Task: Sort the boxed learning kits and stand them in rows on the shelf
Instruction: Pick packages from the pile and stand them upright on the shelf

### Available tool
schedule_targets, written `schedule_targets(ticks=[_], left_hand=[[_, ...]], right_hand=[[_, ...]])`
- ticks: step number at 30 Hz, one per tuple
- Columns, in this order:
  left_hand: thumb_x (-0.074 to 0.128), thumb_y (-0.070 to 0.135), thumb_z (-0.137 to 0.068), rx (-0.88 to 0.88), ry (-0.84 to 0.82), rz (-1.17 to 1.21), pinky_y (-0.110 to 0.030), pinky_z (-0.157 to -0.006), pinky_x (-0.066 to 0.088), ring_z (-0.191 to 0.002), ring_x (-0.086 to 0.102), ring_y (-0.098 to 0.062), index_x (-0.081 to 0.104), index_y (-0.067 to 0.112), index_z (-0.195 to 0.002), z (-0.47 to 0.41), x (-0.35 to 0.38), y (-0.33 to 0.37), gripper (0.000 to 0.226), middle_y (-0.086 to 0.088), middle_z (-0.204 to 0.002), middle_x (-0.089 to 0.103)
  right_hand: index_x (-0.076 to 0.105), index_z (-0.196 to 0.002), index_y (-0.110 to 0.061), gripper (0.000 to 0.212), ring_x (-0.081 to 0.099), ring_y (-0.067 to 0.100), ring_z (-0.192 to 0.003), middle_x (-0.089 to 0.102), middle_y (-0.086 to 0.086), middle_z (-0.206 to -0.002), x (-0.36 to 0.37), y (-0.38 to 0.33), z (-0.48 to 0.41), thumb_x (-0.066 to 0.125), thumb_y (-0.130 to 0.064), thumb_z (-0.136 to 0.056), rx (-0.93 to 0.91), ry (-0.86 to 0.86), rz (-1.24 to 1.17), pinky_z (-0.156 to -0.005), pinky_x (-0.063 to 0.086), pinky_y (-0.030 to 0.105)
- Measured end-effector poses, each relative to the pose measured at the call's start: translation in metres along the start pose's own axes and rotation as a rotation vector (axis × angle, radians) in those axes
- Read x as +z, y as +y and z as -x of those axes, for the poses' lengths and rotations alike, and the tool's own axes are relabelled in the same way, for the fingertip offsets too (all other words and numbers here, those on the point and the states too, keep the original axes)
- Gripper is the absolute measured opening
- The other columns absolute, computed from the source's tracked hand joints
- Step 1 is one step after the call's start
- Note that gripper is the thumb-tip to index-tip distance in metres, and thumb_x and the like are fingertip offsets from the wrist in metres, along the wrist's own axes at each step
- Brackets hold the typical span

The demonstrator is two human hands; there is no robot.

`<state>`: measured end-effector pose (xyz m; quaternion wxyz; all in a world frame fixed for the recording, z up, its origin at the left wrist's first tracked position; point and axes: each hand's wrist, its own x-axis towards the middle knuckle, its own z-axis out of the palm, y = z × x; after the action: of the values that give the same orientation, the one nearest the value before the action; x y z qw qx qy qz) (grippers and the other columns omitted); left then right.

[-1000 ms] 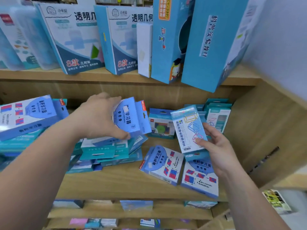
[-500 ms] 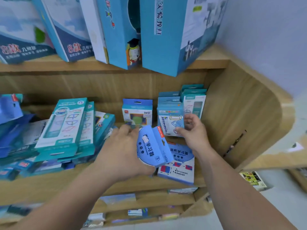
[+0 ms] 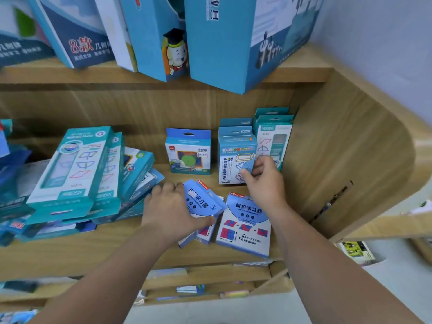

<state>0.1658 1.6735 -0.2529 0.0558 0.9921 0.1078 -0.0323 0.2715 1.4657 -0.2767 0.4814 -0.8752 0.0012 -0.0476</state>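
My left hand (image 3: 170,206) grips a blue area-learning kit (image 3: 202,201) and holds it low over another kit lying flat on the wooden shelf (image 3: 105,244). A matching blue kit (image 3: 245,225) lies flat just to its right. My right hand (image 3: 264,181) holds a light-blue frame kit (image 3: 233,160) upright at the front of a row near the shelf's right end. Teal kits (image 3: 273,134) stand behind it by the side wall. A blue number kit (image 3: 188,152) stands alone to the left.
A leaning, untidy pile of teal boxes (image 3: 74,167) fills the shelf's left part. Large blue boxes (image 3: 224,43) stand on the upper shelf and overhang its edge. The curved wooden side panel (image 3: 350,160) closes the right. Lower shelves (image 3: 187,288) hold small items.
My left hand carried the blue kit from the left pile down to the flat kits at the front. My right hand moved the frame kit back and stood it in the right row.
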Motion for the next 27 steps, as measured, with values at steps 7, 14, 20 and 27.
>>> schedule_targets(ticks=[7, 14, 20, 27], left_hand=[[0.044, 0.093, -0.064, 0.122, 0.084, 0.178, -0.043, -0.11, 0.036, -0.134, 0.037, -0.025, 0.023, 0.022, -0.154, -0.01, -0.004, 0.013, 0.116, 0.0, -0.146, 0.042], [0.067, 0.04, -0.091, 0.173, 0.096, 0.756, -0.037, -0.102, 0.048, -0.124, 0.054, -0.015, 0.037, 0.024, -0.15, -0.052, -0.023, 0.047, 0.069, 0.002, -0.14, 0.054], [0.073, 0.029, -0.088, 0.236, 0.194, 0.937, -0.026, -0.083, 0.056, -0.098, 0.065, -0.006, 0.047, 0.035, -0.139, -0.062, -0.031, 0.054, 0.057, 0.01, -0.115, 0.06], [0.073, 0.022, -0.088, 0.186, 0.167, 0.956, -0.035, -0.08, 0.056, -0.094, 0.065, -0.013, 0.052, 0.029, -0.118, -0.062, -0.03, 0.05, 0.037, 0.011, -0.104, 0.06]], right_hand=[[0.051, -0.114, -0.033, 0.036, 0.066, 0.0, -0.092, 0.067, -0.02, -0.105, 0.0, -0.005, 0.005, 0.074, -0.039, -0.087, -0.048, 0.012, -0.035, -0.073, 0.052, 0.023], [0.053, -0.123, -0.031, 0.038, 0.065, -0.003, -0.1, 0.069, -0.019, -0.112, -0.009, -0.004, 0.003, 0.072, -0.034, -0.091, -0.097, -0.097, -0.111, -0.085, 0.056, 0.025], [0.052, -0.127, -0.032, 0.042, 0.061, 0.008, -0.109, 0.061, -0.007, -0.123, -0.02, -0.008, -0.001, 0.071, -0.036, -0.09, -0.218, -0.091, -0.075, -0.087, 0.056, 0.031], [0.056, -0.137, -0.028, 0.057, 0.053, 0.017, -0.121, 0.054, -0.004, -0.126, -0.024, -0.012, 0.002, 0.077, -0.038, -0.085, -0.247, 0.047, 0.024, -0.101, 0.048, 0.035]])
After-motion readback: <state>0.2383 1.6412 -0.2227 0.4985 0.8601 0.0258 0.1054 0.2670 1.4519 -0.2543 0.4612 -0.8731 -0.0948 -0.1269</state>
